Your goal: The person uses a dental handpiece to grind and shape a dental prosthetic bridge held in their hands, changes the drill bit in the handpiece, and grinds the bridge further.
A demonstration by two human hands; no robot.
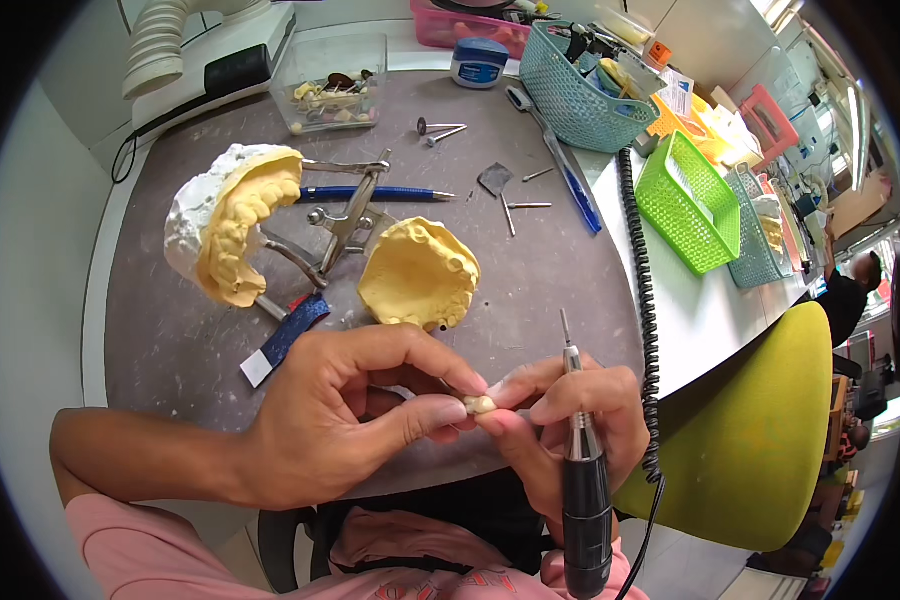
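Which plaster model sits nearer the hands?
The all-yellow model, just beyond the left hand; the other, white-backed model lies left of the metal frame.

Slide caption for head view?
Left hand and right hand pinch a cream piece, the right also holding a rotary tool.

The tooth piece (pixel 480 405) is creamy ivory. The handpiece (pixel 586 490) is black below, silver above. The loose cast (pixel 420 272) is pale yellow; the larger model (pixel 198 215) pairs white with yellow. The worktop (pixel 560 285) is grey-brown, speckled with pale marks. The pen (pixel 370 194) is blue, the brush (pixel 568 175) blue and white, one basket (pixel 675 220) lime green, the chair (pixel 760 430) olive, the shirt (pixel 160 550) pink.
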